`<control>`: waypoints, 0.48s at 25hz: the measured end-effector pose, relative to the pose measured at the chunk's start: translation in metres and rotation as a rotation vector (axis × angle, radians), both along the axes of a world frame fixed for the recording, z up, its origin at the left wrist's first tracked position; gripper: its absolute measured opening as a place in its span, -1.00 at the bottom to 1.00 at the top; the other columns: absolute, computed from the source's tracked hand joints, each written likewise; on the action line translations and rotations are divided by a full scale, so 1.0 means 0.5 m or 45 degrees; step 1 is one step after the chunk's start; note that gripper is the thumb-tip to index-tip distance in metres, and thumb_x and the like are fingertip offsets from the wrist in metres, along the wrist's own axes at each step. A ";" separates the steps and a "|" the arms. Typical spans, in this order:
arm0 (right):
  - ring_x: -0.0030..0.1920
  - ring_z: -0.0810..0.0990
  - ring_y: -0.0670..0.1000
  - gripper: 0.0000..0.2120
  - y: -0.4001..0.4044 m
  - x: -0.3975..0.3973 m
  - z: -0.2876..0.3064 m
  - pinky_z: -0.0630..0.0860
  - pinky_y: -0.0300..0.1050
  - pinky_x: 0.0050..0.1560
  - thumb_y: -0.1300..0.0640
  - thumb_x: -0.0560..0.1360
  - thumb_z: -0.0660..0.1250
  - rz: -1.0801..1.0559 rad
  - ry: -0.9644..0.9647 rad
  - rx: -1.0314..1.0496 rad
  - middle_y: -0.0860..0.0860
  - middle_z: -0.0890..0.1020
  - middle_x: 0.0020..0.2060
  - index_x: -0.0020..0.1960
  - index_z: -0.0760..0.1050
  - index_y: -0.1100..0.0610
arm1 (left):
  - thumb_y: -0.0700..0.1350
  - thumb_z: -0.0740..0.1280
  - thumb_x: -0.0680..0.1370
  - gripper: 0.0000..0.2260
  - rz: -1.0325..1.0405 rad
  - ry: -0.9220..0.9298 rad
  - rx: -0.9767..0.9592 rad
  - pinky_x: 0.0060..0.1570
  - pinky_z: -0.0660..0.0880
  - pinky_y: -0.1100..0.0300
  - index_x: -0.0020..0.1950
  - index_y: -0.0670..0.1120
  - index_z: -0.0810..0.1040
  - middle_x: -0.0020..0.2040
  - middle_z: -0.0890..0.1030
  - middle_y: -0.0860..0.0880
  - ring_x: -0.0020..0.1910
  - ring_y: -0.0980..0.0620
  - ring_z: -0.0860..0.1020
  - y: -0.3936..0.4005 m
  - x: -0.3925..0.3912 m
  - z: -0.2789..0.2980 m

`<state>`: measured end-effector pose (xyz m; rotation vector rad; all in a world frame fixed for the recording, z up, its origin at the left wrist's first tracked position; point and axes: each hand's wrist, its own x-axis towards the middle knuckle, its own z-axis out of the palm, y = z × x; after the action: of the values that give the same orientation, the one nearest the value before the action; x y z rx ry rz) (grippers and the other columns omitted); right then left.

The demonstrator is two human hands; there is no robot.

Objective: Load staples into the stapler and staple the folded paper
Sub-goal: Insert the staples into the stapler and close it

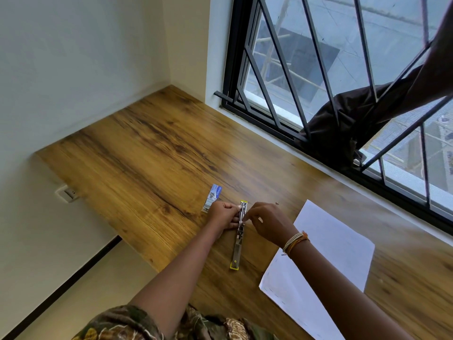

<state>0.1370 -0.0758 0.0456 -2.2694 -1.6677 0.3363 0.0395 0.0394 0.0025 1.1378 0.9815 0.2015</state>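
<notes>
A metal stapler (238, 244) with yellow ends lies swung fully open and flat on the wooden table (152, 153). My left hand (223, 215) grips its far half from the left side. My right hand (267, 223) pinches at the middle of the stapler, fingertips on the channel; whether staples are between the fingers I cannot tell. A small blue and white staple box (212, 195) lies open just beyond my left hand, with silver staples showing at its near end. The white paper (326, 263) lies flat to the right, partly under my right forearm.
A barred window (343, 94) runs along the table's right side, with dark cloth (348, 123) caught in its bars. The table's left edge drops to the floor, with a wall socket (66, 192) below. A tiny scrap (277, 203) lies beyond my right hand.
</notes>
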 end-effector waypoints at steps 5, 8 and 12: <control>-0.16 0.62 0.04 -0.60 -0.011 0.000 -0.015 0.50 -0.20 -0.27 0.49 0.42 0.27 0.166 -0.107 0.089 0.07 0.67 -0.06 0.01 0.67 0.05 | -0.22 0.36 0.54 -0.89 0.007 0.044 0.019 -0.48 0.58 0.24 -0.03 -0.28 0.58 -0.31 0.61 -0.13 -0.52 0.13 0.58 0.004 0.004 -0.005; -0.22 0.58 0.05 -0.58 -0.010 0.015 -0.019 0.47 -0.19 -0.34 0.51 0.37 0.29 0.258 -0.249 0.113 0.08 0.65 -0.15 -0.02 0.67 0.05 | -0.22 0.36 0.54 -0.88 -0.003 0.040 0.016 -0.49 0.57 0.24 -0.04 -0.28 0.57 -0.29 0.62 -0.16 -0.52 0.12 0.59 0.004 0.004 -0.006; -0.23 0.56 0.03 -0.68 0.001 0.050 -0.022 0.51 -0.15 -0.37 0.37 0.45 0.32 0.290 -0.391 0.083 0.06 0.63 -0.13 0.02 0.64 0.01 | -0.20 0.38 0.52 -0.80 -0.017 0.032 0.010 -0.32 0.64 0.10 0.04 -0.34 0.58 -0.08 0.67 -0.30 -0.15 -0.21 0.68 0.004 0.004 -0.008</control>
<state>0.1618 -0.0754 0.0345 -2.1722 -2.0624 -0.0217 0.0417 0.0414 -0.0014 1.1565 0.9961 0.1805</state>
